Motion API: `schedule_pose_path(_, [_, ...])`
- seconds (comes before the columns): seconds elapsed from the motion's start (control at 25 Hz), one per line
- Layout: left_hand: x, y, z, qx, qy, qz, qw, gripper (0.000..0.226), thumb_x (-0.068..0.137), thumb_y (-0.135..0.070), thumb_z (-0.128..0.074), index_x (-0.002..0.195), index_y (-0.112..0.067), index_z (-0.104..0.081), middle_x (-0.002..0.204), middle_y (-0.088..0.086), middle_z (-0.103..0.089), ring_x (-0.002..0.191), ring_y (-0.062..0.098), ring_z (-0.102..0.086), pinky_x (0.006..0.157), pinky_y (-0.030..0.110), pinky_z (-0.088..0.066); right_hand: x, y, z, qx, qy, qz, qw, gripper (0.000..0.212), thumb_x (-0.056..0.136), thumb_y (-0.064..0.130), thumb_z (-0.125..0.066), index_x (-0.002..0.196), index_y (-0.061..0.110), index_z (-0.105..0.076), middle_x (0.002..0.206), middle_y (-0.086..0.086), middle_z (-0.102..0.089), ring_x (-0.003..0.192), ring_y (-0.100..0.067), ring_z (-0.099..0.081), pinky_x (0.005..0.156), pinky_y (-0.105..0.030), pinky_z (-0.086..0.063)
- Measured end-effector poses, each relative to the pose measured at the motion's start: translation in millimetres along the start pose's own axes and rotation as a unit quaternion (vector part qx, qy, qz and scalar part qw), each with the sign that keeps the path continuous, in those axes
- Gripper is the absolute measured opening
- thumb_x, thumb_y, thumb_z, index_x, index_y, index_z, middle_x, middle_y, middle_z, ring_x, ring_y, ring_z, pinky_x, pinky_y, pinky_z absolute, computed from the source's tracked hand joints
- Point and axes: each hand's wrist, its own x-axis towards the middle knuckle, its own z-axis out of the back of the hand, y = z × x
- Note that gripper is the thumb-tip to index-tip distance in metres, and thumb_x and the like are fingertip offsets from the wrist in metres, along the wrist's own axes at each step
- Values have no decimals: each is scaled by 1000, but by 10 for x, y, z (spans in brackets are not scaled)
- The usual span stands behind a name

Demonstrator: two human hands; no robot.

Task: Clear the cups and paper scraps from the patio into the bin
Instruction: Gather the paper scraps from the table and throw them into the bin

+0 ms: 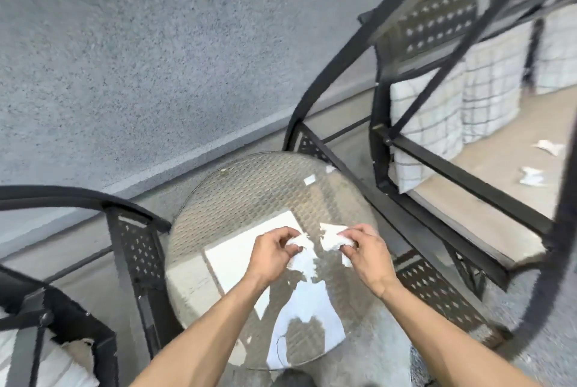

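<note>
Low centre of the frame, the left hand (274,254) pinches one paper scrap (300,249) and the right hand (363,251) another (332,240) over the round glass table (249,186); best ball both tight before carrying; more scraps (530,176) lie at right on the seat; grey wall (156,58) above

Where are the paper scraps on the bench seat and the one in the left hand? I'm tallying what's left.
Farther bench scrap (550,147): head view, its middle.
Nearer bench scrap (531,175): head view, its middle.
Scrap in left hand (302,257): head view, its torn lower part.
</note>
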Motion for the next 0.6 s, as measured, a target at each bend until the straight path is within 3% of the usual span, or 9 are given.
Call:
schedule_pose_path(0.08, [-72,-304,-328,14,36,-30,999,19,75,-8,-79,90,-19,-73,60,-15,-49,55,-1,-44,57,14,-35,-303,-231,272,16,-45,-25,999,26,83,5,-67,109,11,-71,117,-2,-60,105,-18,-58,94,-25,-40])
schedule_pose_path(0.24, [-372,-893,-1099,30,106,-84,990,23,76,-7,-78,81,-28,-72,60,-17,-57,55,-8,-49,56,8,-38,-1048,-762,818,14,-113,-79,990,29,83,9,-64,107,24,-71,109,5,-69,80,-5,-55,75,-20,-36])
schedule_pose_path(0.36, [-785,-1236,-1837,46,179,-110,977,23,77,-4,-75,82,-26,-72,58,-21,-61,54,-8,-50,56,9,-36,-1782,-1288,1252,19,-171,-130,977,30,82,11,-64,107,27,-70,109,5,-70,88,-13,-62,79,-25,-41])
schedule_pose_path(0.48, [-1257,-1524,-2565,67,239,-127,960,19,78,-9,-75,88,-24,-74,70,-15,-68,62,-1,-54,62,14,-40,-2534,-1842,1630,10,-220,-198,955,29,85,15,-66,109,30,-69,111,2,-69,98,-18,-62,86,-30,-44])
schedule_pose_path(0.6, [-1667,-1773,-3215,74,283,-160,943,20,78,-10,-75,87,-28,-73,64,-21,-62,56,-8,-51,59,10,-37,-3224,-2327,1899,3,-251,-257,933,28,86,18,-66,110,32,-68,109,0,-69,97,-19,-60,82,-32,-45])
